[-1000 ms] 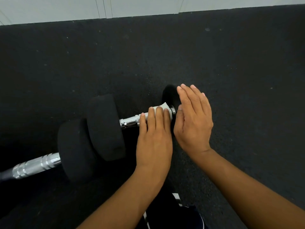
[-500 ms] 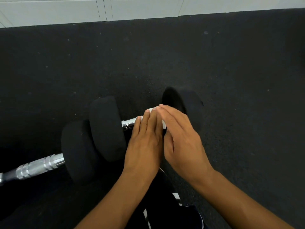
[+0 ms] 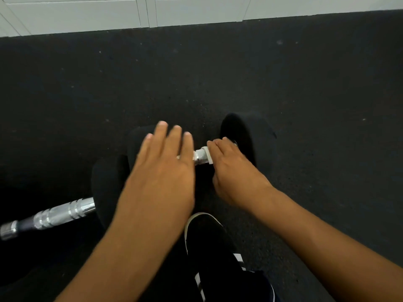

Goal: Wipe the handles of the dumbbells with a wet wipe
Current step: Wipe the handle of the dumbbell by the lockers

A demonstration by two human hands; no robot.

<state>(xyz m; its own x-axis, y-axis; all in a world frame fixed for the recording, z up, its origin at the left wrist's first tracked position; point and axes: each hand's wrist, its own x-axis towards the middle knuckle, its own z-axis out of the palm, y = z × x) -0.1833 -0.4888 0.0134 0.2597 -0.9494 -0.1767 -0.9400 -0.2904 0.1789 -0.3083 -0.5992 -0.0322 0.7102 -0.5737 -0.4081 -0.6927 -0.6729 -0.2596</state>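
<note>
Wipe (image 3: 209, 155) seemingly under right hand (image 3: 232, 168).

Black speckled floor (image 3: 283, 73); pale panelled wall (image 3: 76, 16), perhaps cabinets.

The near handle (image 3: 201, 157) is bright chromed metal, glossy, with a finely knurled, rough-looking grip. A white wipe (image 3: 209, 155), matt and soft like thin cloth or paper, wraps its right end. The second handle (image 3: 63, 212) is the same shiny metal, ringed with grooves and knurled bands. The weights (image 3: 109, 188) look like matt black rubber, dull and smooth. The floor (image 3: 305, 94) is dark, grainy, speckled rubber matting. The shoe (image 3: 207, 240) is black cloth with a white sole edge.
</note>
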